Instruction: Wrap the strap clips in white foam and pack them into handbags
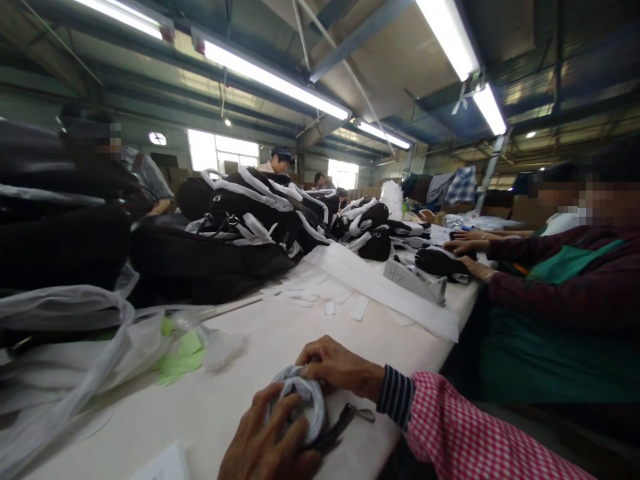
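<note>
Spreading left hand (270, 430) across coiled pale-grey fabric band (318, 412), clamping its far edge in right hand (340, 365) grip, beside black metal-clipped strap (344, 420)

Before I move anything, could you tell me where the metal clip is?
In the head view, the metal clip is right of centre, at the end of the black strap, just below the right hand and beside its striped cuff.

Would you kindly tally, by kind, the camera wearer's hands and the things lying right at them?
Hands (left hand, right hand): 2
Pale coil: 1
Black strap with metal clip: 1
Total: 4
</note>
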Demonstrator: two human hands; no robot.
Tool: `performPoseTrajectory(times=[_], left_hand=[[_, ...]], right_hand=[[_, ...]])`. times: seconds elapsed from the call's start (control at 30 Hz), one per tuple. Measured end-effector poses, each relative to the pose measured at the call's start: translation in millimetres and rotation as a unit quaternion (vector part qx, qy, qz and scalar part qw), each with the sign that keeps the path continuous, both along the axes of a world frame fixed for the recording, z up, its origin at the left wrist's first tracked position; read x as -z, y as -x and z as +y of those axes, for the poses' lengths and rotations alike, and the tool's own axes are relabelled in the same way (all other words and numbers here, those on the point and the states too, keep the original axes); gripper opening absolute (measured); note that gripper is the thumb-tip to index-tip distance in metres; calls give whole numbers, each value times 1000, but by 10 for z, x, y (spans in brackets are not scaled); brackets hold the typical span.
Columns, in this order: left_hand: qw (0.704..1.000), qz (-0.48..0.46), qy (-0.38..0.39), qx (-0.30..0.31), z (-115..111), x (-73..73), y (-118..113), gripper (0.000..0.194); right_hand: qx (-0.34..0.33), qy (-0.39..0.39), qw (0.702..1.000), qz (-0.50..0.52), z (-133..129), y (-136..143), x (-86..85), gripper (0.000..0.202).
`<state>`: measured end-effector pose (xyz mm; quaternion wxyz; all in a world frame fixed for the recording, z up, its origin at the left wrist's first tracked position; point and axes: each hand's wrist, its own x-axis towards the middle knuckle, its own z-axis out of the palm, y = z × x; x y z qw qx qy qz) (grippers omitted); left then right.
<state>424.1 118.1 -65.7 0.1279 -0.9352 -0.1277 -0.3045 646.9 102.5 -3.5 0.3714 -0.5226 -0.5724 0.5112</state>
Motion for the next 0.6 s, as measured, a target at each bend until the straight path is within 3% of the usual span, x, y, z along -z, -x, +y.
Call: performPoseTrajectory(times=[0.2, 0.33, 0.47, 0.6], left_hand=[[992, -3, 121, -29, -162, -116, -15, 15], [976, 12, 210, -62, -288, -219, -31, 13], [974, 13, 220, -52, -309, -237, -31, 9], [975, 7, 214, -51, -289, -213, -31, 9]], right_hand=[[-62, -59, 995, -53, 50, -4, -73, 15], [-124, -27, 990, -55, 98, -45, -186, 25], [-101, -40, 991, -75, 150, -31, -176, 37], [-82, -75, 988, -107, 221, 38, -93, 31]])
